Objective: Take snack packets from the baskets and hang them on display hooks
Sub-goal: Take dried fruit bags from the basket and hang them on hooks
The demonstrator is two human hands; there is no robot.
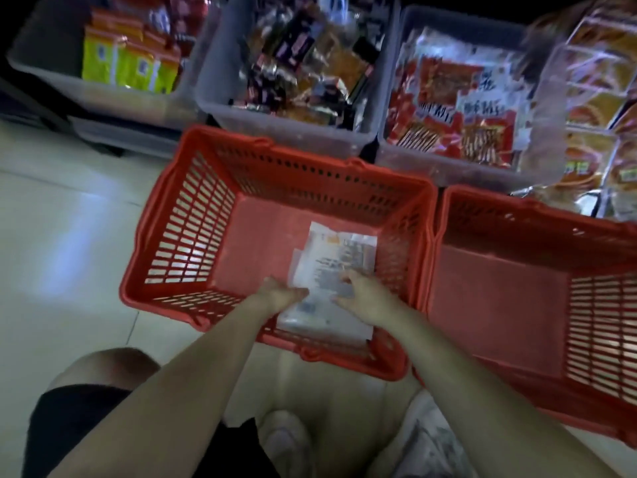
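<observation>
Knee (pixel 113 365) and shoe (pixel 287 439) at bottom edge, person crouched over tile floor (pixel 62 236). Both bare forearms reach forward into the near red basket (pixel 165 236).

Left hand (pixel 279 293): down on the left edge of the packets (pixel 331 270), fingers curled onto the wrapper. Looks like contact; a closed pinch can't be confirmed, fingertips are blurred.

Right hand (pixel 365 291): on the right side of the same packets, fingers spread and pressed on top. Also can't tell whether it's actually gripping.

Packets: pale, mostly clear wrappers with orange print, a few overlapping, lying flat on the basket bottom, toward the near wall and right of centre. Rest of that basket bottom is bare.

Second basket (pixel 517 236), also red, sits touching the first on its right; no packets visible in the part in frame.

Behind both: row of translucent bins. Left bin (pixel 31 60) has yellow/orange packs standing upright. Middle bin (pixel 220 98) has mixed dark and orange packs in a heap. Right bin (pixel 406 29) has red-printed packs lying flat. Further right, wire rack (pixel 558 84) with orange packs.

Image is motion-blurred, no label text readable.
</observation>
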